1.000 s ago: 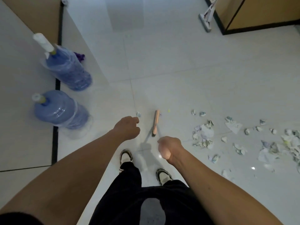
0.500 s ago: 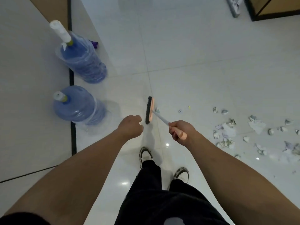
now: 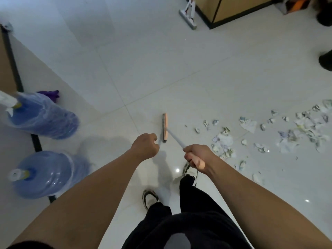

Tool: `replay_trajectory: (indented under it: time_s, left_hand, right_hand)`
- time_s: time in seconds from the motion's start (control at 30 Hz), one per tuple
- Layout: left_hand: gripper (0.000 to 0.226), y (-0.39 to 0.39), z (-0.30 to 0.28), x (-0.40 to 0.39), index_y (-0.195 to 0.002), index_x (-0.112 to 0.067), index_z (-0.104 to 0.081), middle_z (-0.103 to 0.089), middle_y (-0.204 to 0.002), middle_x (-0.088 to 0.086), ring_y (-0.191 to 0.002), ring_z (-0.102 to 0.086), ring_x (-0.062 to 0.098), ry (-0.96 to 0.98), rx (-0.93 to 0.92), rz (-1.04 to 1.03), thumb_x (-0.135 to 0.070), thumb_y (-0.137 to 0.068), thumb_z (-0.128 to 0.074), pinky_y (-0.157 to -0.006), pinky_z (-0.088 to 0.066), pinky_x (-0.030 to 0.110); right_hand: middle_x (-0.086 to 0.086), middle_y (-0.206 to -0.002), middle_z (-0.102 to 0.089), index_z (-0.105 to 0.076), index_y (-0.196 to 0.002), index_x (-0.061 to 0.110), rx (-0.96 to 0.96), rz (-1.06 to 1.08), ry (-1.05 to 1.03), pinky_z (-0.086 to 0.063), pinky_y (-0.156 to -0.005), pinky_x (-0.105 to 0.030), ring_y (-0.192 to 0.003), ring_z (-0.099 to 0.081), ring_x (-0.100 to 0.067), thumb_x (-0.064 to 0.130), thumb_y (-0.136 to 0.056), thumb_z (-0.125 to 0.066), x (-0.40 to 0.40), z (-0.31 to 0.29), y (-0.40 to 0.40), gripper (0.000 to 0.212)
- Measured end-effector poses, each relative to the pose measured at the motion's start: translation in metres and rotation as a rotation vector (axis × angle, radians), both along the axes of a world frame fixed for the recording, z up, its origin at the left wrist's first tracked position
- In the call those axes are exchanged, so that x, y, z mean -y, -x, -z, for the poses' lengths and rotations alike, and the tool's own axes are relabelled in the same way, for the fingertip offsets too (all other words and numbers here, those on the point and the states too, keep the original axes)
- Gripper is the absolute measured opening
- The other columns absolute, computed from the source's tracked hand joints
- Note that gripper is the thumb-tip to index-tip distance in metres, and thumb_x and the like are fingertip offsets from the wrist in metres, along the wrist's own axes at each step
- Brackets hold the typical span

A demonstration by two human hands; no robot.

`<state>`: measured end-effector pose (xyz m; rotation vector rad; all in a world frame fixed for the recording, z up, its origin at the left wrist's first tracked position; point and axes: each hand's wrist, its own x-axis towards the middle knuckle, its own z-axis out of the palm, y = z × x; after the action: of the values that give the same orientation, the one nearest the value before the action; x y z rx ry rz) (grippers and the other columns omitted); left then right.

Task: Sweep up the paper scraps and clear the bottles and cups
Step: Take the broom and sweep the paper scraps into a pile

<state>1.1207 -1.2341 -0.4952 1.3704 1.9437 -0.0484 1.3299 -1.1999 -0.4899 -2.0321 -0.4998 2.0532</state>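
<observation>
My right hand (image 3: 196, 155) grips the pink end of a broom handle. Its white shaft runs up and left to the orange broom head (image 3: 165, 127), which stands edge-on on the white tile floor. Just left of the broom head, my left hand (image 3: 145, 146) is curled into a fist. A short grey stub shows at its knuckles, but nothing plainly sits in it. Torn paper scraps (image 3: 223, 140) lie to the right of the broom and spread out toward the right edge. Two big blue water bottles (image 3: 45, 118) (image 3: 47, 174) in clear wrap stand at the left.
A flat mop (image 3: 187, 16) leans by a wooden cabinet (image 3: 233, 8) at the back. A purple scrap (image 3: 49, 94) lies behind the upper bottle. Dark objects (image 3: 326, 60) sit at the right edge. My shoes (image 3: 150, 198) are below my hands. A dark floor strip (image 3: 14, 69) runs along the left.
The broom head swung left away from the scraps, then came back slightly right. The view shifted and my right foot stepped forward. My left fist stayed beside the broom head.
</observation>
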Motion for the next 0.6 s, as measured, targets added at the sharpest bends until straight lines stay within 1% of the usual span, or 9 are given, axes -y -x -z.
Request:
replay_trajectory:
  time_s: [0.1, 0.17, 0.27, 0.37, 0.5, 0.6]
  left_hand:
    - [0.039, -0.018, -0.001, -0.031, -0.129, -0.019, -0.054, -0.053, -0.132, 0.009, -0.121, -0.047, 0.025, 0.036, -0.042, 0.05, -0.026, -0.091, -0.048, -0.095, -0.037, 0.031]
    - [0.039, -0.027, 0.0, -0.052, -0.13, -0.02, -0.053, -0.052, -0.133, 0.008, -0.122, -0.046, 0.024, 0.05, -0.063, 0.057, -0.028, -0.092, -0.048, -0.097, -0.037, 0.031]
    - [0.04, -0.045, 0.0, -0.088, -0.131, -0.021, -0.053, -0.051, -0.134, 0.008, -0.123, -0.046, 0.024, 0.092, -0.109, 0.071, -0.028, -0.092, -0.049, -0.097, -0.036, 0.03]
    - [0.043, -0.073, 0.002, -0.136, -0.134, -0.021, -0.051, -0.049, -0.138, 0.007, -0.126, -0.044, 0.023, 0.136, -0.139, 0.132, -0.029, -0.091, -0.049, -0.097, -0.036, 0.03]
    - [0.042, -0.142, 0.004, -0.21, -0.133, -0.023, -0.051, -0.05, -0.137, 0.005, -0.126, -0.044, 0.023, 0.104, -0.077, 0.26, -0.032, -0.091, -0.05, -0.099, -0.036, 0.031]
    - [0.042, -0.2, 0.0, -0.252, -0.132, -0.024, -0.052, -0.052, -0.135, 0.005, -0.124, -0.046, 0.023, 0.069, -0.027, 0.385, -0.032, -0.091, -0.051, -0.097, -0.037, 0.031]
  right_hand:
    - [-0.007, -0.061, -0.047, -0.056, -0.102, 0.0, -0.184, 0.002, 0.072, -0.032, -0.03, -0.019, -0.038, -0.041, -0.01, 0.004, -0.09, -0.059, -0.03, 0.007, -0.008, 0.013]
    - [-0.006, -0.061, -0.046, -0.052, -0.1, 0.003, -0.231, -0.005, 0.099, -0.033, -0.029, -0.018, -0.037, -0.042, -0.009, 0.005, -0.091, -0.059, -0.053, 0.016, -0.015, 0.012]
    - [-0.011, -0.064, -0.05, -0.055, -0.102, -0.001, -0.138, -0.007, 0.1, -0.032, -0.031, -0.018, -0.041, -0.044, -0.013, 0.003, -0.088, -0.063, -0.087, 0.024, -0.05, 0.017]
    - [-0.015, -0.066, -0.053, -0.059, -0.101, -0.008, -0.026, 0.069, 0.079, -0.032, -0.032, -0.018, -0.041, -0.046, -0.017, -0.002, -0.085, -0.064, -0.121, 0.023, -0.115, 0.018]
    - [-0.013, -0.064, -0.054, -0.061, -0.108, -0.009, 0.059, 0.172, 0.054, -0.035, -0.033, -0.018, -0.038, -0.047, -0.015, 0.0, -0.085, -0.064, -0.162, 0.011, -0.2, 0.024]
    - [-0.014, -0.065, -0.053, -0.061, -0.11, -0.01, 0.107, 0.27, 0.011, -0.035, -0.033, -0.018, -0.038, -0.047, -0.016, -0.003, -0.086, -0.063, -0.183, 0.002, -0.24, 0.025]
